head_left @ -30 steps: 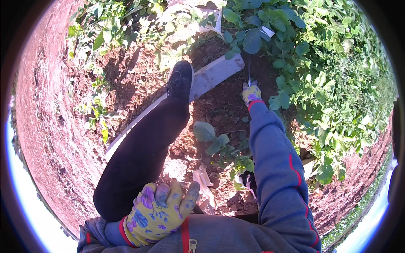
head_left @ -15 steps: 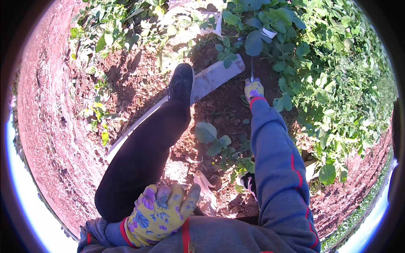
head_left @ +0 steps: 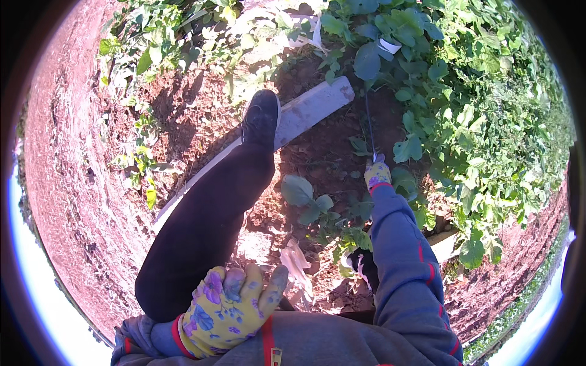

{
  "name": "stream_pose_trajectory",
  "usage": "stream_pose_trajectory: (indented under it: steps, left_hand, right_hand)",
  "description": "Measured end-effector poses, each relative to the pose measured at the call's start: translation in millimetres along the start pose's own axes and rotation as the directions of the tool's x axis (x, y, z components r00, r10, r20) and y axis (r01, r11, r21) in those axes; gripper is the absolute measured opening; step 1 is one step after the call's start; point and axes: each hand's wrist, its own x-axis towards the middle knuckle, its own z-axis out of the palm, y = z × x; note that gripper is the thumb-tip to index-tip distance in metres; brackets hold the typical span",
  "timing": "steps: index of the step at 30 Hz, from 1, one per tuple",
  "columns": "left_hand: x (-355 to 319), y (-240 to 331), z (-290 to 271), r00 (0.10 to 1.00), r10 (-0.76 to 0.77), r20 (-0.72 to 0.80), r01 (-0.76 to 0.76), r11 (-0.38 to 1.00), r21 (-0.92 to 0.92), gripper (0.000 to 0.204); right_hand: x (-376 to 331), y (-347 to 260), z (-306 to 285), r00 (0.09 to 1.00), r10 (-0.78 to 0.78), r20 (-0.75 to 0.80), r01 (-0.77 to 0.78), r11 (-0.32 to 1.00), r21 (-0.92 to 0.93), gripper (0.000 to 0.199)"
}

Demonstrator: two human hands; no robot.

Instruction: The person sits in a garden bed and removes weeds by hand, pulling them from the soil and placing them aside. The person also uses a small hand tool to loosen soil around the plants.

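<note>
My right hand (head_left: 377,173), in a yellow flowered glove, is closed around the near end of a long thin metal rod (head_left: 370,122). The rod runs away from me across the dark soil, and its far end is hidden beneath broad green leaves (head_left: 367,62). My left hand (head_left: 229,311), gloved the same way, rests at my lap beside my left thigh. Its fingers look slightly apart, with nothing visible in them. Between rod and foot, a pale flat board (head_left: 311,113) lies slanted on the ground. My black shoe (head_left: 262,116) presses on or against it.
Dense leafy plants (head_left: 488,122) fill the right side. A small broad-leaved plant (head_left: 299,192) grows between my leg and right arm. A crumpled pale scrap (head_left: 296,265) lies near my lap. Tilled reddish soil (head_left: 73,183) stretches to the left.
My right hand has drawn back toward me with the rod, so more of its length shows. My left hand and leg have barely moved.
</note>
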Motion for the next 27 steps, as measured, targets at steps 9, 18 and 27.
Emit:
stream_pose_trajectory:
  steps: [9,18,27]
  left_hand:
    - [1.0,0.0,0.0,0.999,0.052,-0.010,-0.053,0.995,-0.081,0.041]
    - [1.5,1.7,-2.5,1.000,0.016,0.004,-0.016,0.999,-0.039,0.041]
    - [-4.7,0.3,0.7,1.000,0.008,0.000,-0.008,0.998,-0.057,0.039]
  right_hand:
    - [9.1,-61.7,-35.4,0.993,-0.031,-0.115,0.057,0.972,0.227,0.049]
    - [13.9,-79.7,-17.8,0.995,-0.089,-0.041,0.094,0.986,0.138,0.047]
    - [-16.7,-83.4,-27.6,0.993,0.113,0.019,-0.099,0.759,0.643,0.056]
